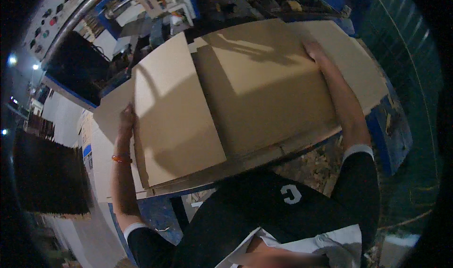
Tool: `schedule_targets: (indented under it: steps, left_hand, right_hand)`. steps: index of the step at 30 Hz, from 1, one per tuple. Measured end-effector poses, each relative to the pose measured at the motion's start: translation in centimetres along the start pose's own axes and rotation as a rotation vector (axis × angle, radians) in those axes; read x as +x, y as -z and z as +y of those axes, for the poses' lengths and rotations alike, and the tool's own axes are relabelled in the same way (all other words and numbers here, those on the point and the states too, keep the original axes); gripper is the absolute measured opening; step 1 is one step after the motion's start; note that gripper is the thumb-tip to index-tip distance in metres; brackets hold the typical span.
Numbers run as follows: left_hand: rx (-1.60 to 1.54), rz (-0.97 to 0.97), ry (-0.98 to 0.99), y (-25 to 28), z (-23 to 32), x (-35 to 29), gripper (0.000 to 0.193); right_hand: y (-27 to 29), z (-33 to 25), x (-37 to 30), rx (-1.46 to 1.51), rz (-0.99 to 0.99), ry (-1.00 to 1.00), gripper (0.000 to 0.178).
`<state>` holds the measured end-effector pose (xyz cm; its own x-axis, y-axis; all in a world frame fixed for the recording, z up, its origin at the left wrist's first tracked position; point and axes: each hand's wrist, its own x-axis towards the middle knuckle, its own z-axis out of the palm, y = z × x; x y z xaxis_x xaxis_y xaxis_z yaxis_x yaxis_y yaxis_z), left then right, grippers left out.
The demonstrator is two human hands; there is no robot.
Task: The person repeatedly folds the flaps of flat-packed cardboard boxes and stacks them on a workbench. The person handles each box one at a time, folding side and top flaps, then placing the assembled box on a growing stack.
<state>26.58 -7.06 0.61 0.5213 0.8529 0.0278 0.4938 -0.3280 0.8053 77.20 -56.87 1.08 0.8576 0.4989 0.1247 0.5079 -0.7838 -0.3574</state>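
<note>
A large brown cardboard sheet [278,93] lies across the work surface, with a raised cardboard panel [172,117] on its left side tilted over it. At the panel's left edge, my left hand [126,119] is closed on the cardboard, its fingers partly hidden. My right hand [313,52] is at the far right edge of the large sheet, fingers closed along that edge. More cardboard [349,60] extends beneath and to the right of this hand. Shadows of my arms and head fall over the brown surfaces.
Dark machinery with a metal rail [78,20] stands at the far left. Blue metal framing [389,136] is at the right, beside a green curtain-like wall [410,79]. A dark stack [47,173] stands at the left. Cardboard scraps [311,169] lie below the front edge.
</note>
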Motion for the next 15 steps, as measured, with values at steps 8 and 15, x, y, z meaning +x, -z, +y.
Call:
schedule_targets:
  steps: [8, 15]
  left_hand:
    - [0.279, 0.113, -0.244, -2.1, 0.9, -0.4, 0.04]
    - [0.362, 0.173, -0.196, -2.7, 3.8, -2.6, 0.033]
  right_hand:
    - [-0.8, -1.6, -3.2, -0.008, 0.129, -0.09, 0.045]
    - [-1.8, -0.1, -0.6, -0.035, 0.129, -0.081, 0.043]
